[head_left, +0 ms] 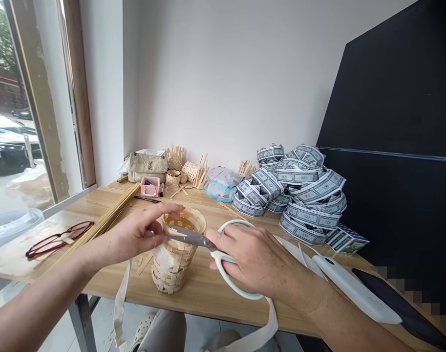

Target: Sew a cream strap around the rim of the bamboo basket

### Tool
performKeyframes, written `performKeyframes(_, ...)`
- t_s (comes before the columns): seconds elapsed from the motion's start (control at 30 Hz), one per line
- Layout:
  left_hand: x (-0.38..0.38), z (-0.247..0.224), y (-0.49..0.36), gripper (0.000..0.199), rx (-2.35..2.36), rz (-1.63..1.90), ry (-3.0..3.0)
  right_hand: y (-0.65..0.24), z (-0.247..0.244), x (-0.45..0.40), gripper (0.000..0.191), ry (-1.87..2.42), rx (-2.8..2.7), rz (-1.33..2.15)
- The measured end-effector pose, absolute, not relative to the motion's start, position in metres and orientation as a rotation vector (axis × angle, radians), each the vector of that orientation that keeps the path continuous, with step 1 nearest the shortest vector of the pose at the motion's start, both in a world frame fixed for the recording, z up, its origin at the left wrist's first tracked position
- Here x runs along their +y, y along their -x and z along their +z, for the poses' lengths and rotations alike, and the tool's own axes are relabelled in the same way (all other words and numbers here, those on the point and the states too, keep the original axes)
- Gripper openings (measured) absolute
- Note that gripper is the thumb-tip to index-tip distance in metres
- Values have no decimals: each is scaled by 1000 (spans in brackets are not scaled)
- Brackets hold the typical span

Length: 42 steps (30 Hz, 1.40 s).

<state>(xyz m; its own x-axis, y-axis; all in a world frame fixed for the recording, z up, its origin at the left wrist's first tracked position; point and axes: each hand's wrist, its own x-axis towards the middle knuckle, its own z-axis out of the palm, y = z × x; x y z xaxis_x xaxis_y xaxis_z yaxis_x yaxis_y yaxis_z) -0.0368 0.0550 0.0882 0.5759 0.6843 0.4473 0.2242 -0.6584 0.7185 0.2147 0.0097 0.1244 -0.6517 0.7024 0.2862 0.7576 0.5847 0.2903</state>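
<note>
A woven splint basket (pixel 171 274) stands on the table in front of me, leaning slightly, with a white fabric patch on its side. My right hand (pixel 244 254) grips scissors (pixel 237 286) with white handles, and their blades reach across the basket's rim. My left hand (pixel 145 230) is at the rim's left side, its index finger stretched over the opening. Its thumb and curled fingers come together by the blade tips; what they pinch is hidden. A white fabric strip (pixel 120 303) hangs below the left hand, and another white strip (pixel 268 322) hangs below the scissors.
Red-framed glasses (pixel 59 239) and a bundle of thin splints (pixel 115 210) lie left. Behind are a beige bag (pixel 147 168), a pink box (pixel 150 187), small baskets (pixel 173 177) and a plastic bag (pixel 221 183). Patterned ribbon rolls (pixel 303 195) and a white device (pixel 354 288) are right.
</note>
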Motion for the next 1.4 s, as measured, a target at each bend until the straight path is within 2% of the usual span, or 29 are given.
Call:
performKeyframes(0.07, 58, 82, 43, 46, 771, 1134, -2255, -216, 124, 8, 25, 1242, -2660, -564)
performKeyframes(0.17, 65, 71, 49, 63, 862, 1242, -2208, -218, 124, 7, 22, 1242, -2665, -543)
performKeyframes(0.27, 69, 62, 43, 82, 873, 1048, -2044, -219, 124, 7, 22, 1231, -2681, -542)
performKeyframes(0.37, 70, 56, 31, 90, 894, 950, -1905, -220, 125, 6, 22, 1239, -2688, -546)
performKeyframes(0.67, 72, 44, 23, 87, 850, 1044, -1803, -217, 129, 2, 31, 1274, -2709, -505)
performKeyframes(1.0, 68, 47, 19, 85, 849, 1070, -1788, -217, 129, 2, 27, 1277, -2717, -413)
performKeyframes(1.4, 62, 50, 19, 84, 869, 1049, -1763, -217, 121, 5, 28, 1225, -2752, -463)
